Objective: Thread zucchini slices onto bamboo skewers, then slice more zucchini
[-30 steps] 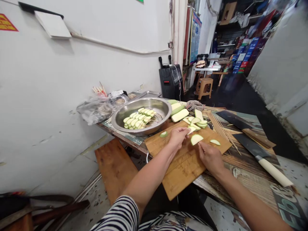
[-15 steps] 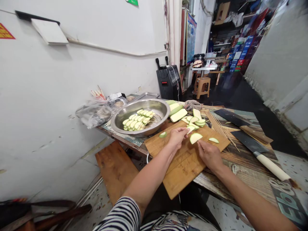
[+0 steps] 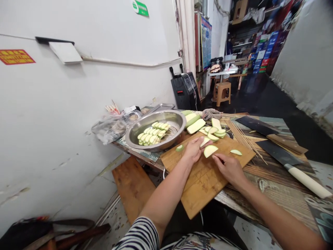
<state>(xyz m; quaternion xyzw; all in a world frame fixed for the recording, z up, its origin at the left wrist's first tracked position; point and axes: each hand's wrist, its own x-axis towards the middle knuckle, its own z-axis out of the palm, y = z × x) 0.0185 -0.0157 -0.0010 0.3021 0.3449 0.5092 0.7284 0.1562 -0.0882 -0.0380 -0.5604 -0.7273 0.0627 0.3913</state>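
Observation:
My left hand (image 3: 194,149) is closed on a pale green-edged zucchini slice (image 3: 204,142), over the wooden cutting board (image 3: 200,184). Between my hands is a half-round zucchini slice (image 3: 210,150), close by my left fingers. My right hand (image 3: 229,167) pinches at the lower right edge of that slice; whatever lies between its fingertips is too small to make out. Offcuts lie on the board: a small green-skinned piece (image 3: 179,148) at left and a thin sliver (image 3: 236,152) at right. More cut slices (image 3: 220,133) are piled at the board's far edge.
A steel basin (image 3: 129,137) holds skewered slices (image 3: 153,133) left of the board. Behind are halved zucchini (image 3: 196,126) and a cloth (image 3: 211,114). Bamboo skewers (image 3: 240,136) and two cleavers, one dark-handled (image 3: 287,143), one pale-handled (image 3: 308,180), lie at right. Plastic bags (image 3: 109,128) sit by the wall.
The view has shifted slightly, so the scene sits a little lower and mostly further right. The half-round slice has come nearer my left hand, with my right fingertips still beside it.

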